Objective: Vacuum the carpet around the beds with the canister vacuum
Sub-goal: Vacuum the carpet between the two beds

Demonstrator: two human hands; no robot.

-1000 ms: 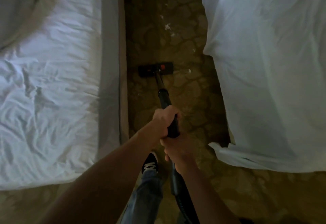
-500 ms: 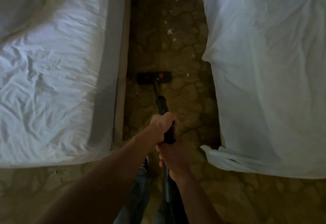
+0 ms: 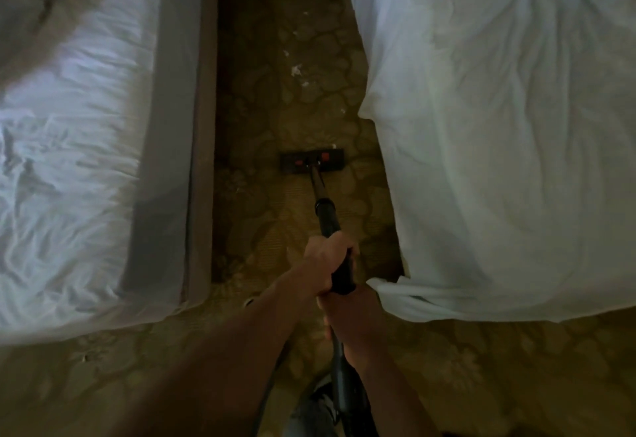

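The left bed (image 3: 86, 161) and right bed (image 3: 499, 144) hem in a thin strip of carpet (image 3: 261, 230). White bits (image 3: 296, 70) lie on it. The vacuum head (image 3: 311, 160) sits between the beds. The left hand (image 3: 327, 259) grips the black tube (image 3: 327, 218); the right hand (image 3: 351, 319) grips it just below.

I am wearing blue-grey denim jeans (image 3: 311, 417), one leg showing blurred at the bottom edge. Just beyond its hem I am wearing a shoe (image 3: 322, 391), showing only as a pale grey smudge, too blurred to tell laces from trim. My left forearm (image 3: 241, 343) and right forearm (image 3: 385, 378) are going bare from the frame's edge up to my left hand (image 3: 327, 259) and right hand (image 3: 349, 319).
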